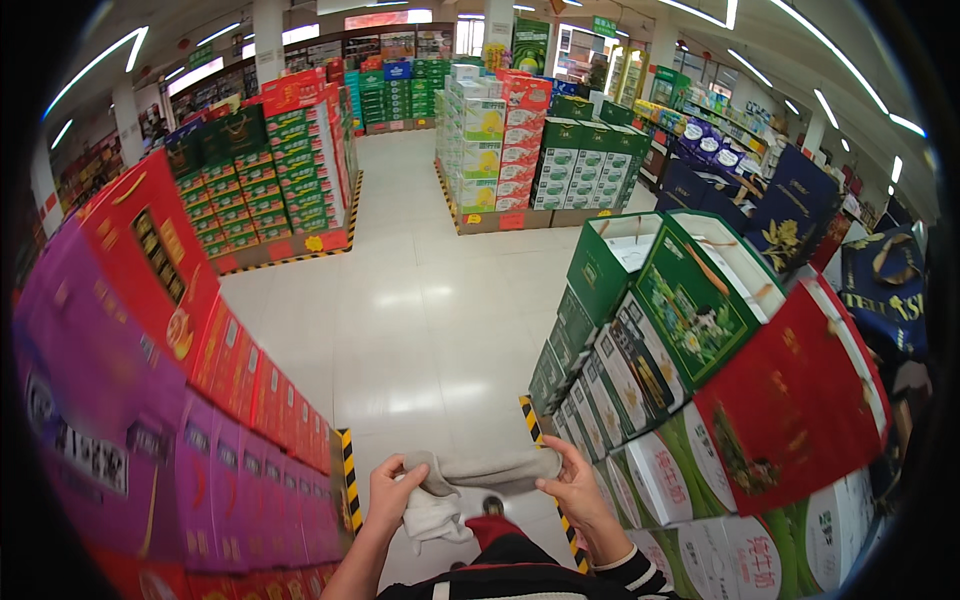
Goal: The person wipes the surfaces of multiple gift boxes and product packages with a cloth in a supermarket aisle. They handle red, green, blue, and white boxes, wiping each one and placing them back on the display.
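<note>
Between my two hands a light grey cloth [485, 468] is stretched sideways, in front of my body at waist height. My left hand [393, 490] pinches its left end between thumb and fingers. A crumpled, paler part of the cloth hangs down beside that hand. At the other end, my right hand [577, 485] grips the cloth with the thumb against the fingers. Below the cloth, one of my shoes [492, 507] shows on the floor.
Purple boxes [230, 490] and a red gift bag [150, 250] are stacked close on my left. Green gift bags [690, 290], a dark red bag [790, 400] and milk cartons [655, 470] stand close on my right. A pale tiled aisle [420, 300] runs ahead toward more box stacks [500, 130].
</note>
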